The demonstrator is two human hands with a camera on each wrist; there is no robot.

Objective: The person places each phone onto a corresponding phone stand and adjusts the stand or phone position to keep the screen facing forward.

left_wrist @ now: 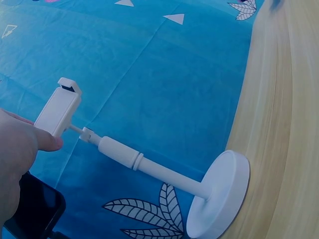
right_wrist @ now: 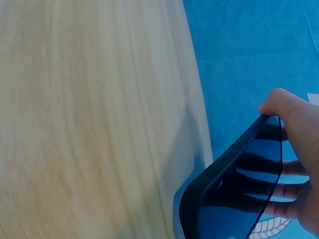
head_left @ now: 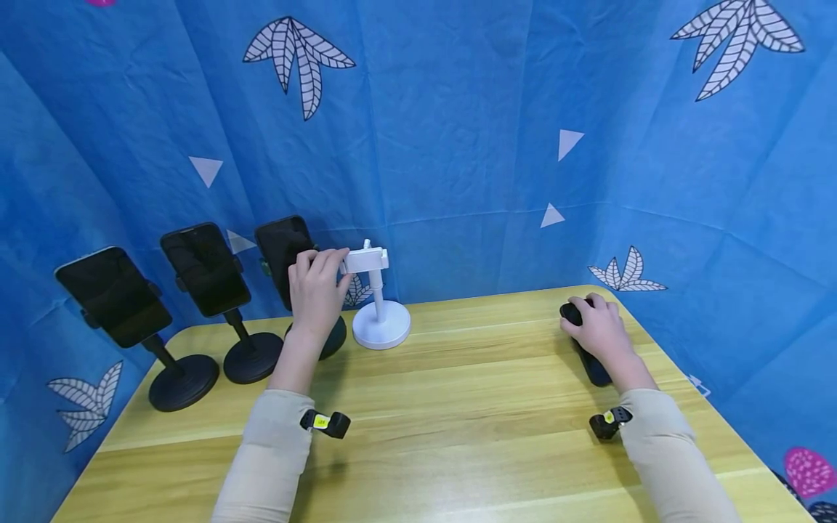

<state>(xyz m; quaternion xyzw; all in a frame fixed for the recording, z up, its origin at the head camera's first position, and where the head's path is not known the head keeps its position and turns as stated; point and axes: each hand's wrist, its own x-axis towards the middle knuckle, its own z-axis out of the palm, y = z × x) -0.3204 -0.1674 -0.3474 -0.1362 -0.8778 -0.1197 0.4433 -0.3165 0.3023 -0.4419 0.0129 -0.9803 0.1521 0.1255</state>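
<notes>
A white phone stand with a round base stands upright near the back edge of the table. My left hand pinches the left end of its clamp head, thumb below and fingers above. In the left wrist view the clamp head is tilted and holds no phone. Over at the right side, my right hand grips a black smartphone by its edges. The phone's glossy screen reflects the fingers in the right wrist view, and its lower end is close to or on the tabletop; I cannot tell which.
Left of the white stand are three black stands, holding a left phone, a middle phone and a third phone partly behind my left hand. A blue patterned cloth hangs behind the wooden table.
</notes>
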